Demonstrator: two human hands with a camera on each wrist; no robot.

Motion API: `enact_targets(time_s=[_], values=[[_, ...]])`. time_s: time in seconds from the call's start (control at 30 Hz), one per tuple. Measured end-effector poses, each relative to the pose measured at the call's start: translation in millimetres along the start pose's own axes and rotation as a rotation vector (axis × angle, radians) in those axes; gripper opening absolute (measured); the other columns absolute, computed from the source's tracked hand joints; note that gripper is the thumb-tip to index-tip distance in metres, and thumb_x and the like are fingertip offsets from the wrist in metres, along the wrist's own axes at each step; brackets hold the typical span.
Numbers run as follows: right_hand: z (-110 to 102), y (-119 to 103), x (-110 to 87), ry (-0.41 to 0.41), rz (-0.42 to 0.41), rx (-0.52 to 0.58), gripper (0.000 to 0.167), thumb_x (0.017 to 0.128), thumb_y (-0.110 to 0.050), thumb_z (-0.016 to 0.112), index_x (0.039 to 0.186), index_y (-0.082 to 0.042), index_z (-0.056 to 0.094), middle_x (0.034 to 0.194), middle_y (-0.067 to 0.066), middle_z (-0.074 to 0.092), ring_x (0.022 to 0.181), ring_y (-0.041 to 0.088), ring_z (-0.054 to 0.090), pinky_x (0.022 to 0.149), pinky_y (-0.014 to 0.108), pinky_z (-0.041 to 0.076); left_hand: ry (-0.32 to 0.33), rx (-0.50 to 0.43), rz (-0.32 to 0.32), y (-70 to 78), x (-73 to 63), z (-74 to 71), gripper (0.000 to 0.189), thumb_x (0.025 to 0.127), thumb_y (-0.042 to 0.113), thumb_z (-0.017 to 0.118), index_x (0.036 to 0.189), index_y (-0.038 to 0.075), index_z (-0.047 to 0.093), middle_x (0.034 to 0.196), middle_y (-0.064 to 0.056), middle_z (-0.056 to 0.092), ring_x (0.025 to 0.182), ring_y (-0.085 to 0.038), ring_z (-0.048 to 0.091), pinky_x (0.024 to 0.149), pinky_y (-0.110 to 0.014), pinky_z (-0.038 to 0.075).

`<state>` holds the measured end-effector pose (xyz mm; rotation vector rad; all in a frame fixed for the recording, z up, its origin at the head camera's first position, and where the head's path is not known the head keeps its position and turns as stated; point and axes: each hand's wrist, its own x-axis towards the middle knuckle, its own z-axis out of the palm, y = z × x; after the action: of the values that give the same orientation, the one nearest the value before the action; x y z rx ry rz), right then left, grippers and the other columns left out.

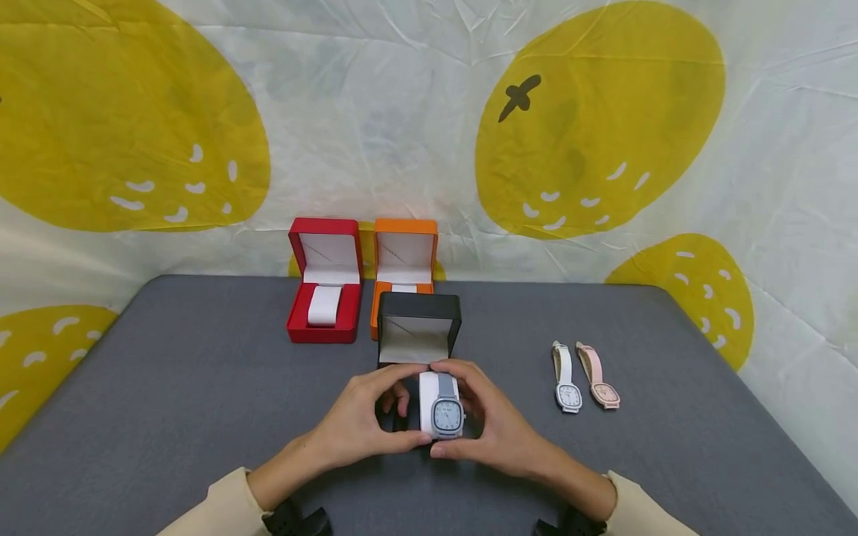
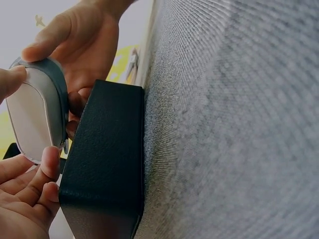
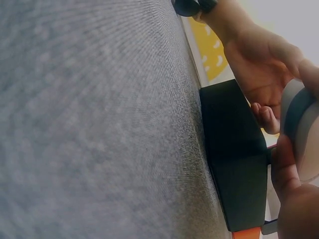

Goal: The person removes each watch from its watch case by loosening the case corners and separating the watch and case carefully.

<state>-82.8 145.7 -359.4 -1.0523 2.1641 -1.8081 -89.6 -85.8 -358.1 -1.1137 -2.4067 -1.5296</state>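
Observation:
A grey-blue strap watch (image 1: 447, 414) with a square dial is wrapped around a white watch pillow (image 1: 427, 402). My left hand (image 1: 355, 417) pinches the pillow's left side between thumb and fingers. From the right, my right hand (image 1: 499, 424) grips the watch and pillow with thumb and fingers. Both wrist views show the pillow held above the black watch box (image 2: 107, 144), which rests on the table. The lid (image 1: 419, 304) of that box stands open behind the hands; the hands hide most of its base in the head view.
Behind stand an open red watch box (image 1: 302, 313) with a white pillow (image 1: 325, 305) and an open orange watch box (image 1: 405, 225), partly covered by the black lid. A white watch (image 1: 568, 396) and a pink watch (image 1: 605, 394) lie to the right on the grey table (image 1: 201, 372).

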Motion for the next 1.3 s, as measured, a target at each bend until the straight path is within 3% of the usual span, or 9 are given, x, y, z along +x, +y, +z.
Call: enact_targets(time_s=[0.37,0.7,1.13,1.3], values=[[2.5,0.6,1.2,-0.008,-0.106,-0.044,0.073,0.076,-0.004,0.079,0.137,-0.007,0.039,0.134,0.009,0.044,0.107,0.024,0.052,0.084,0.033,0.052,-0.051,-0.043,0.010,-2.4,-0.7,2.2,0.064,0.077,0.025,0.079,0.134,0.017,0.050,0.084,0.002,0.056,0.073,-0.013,0.053,0.061,-0.024,0.046],[2.8,1.4,-1.3,0.038,-0.060,-0.057,0.072,0.075,-0.009,0.081,0.135,-0.009,0.041,0.128,0.008,0.047,0.101,0.023,0.056,0.081,0.033,0.052,-0.028,-0.004,-0.019,1.3,0.2,3.4,0.065,0.074,0.024,0.081,0.130,0.015,0.050,0.078,-0.002,0.055,0.066,-0.013,0.050,0.055,-0.022,0.044],[2.7,1.1,-1.7,-0.002,-0.039,-0.131,0.079,0.069,-0.001,0.077,0.136,-0.012,0.038,0.129,0.006,0.045,0.100,0.022,0.055,0.079,0.031,0.052,-0.049,0.015,-0.015,-0.7,0.1,3.6,0.067,0.073,0.019,0.081,0.131,0.013,0.049,0.079,0.000,0.054,0.066,-0.012,0.049,0.056,-0.021,0.042],[2.8,-0.1,-2.1,0.021,-0.019,-0.147,0.077,0.070,-0.005,0.080,0.136,-0.014,0.039,0.130,0.004,0.045,0.100,0.022,0.054,0.081,0.031,0.051,-0.039,0.004,-0.039,-0.6,0.1,3.2,0.068,0.072,0.022,0.082,0.131,0.014,0.049,0.081,0.000,0.054,0.069,-0.013,0.051,0.058,-0.023,0.044]])
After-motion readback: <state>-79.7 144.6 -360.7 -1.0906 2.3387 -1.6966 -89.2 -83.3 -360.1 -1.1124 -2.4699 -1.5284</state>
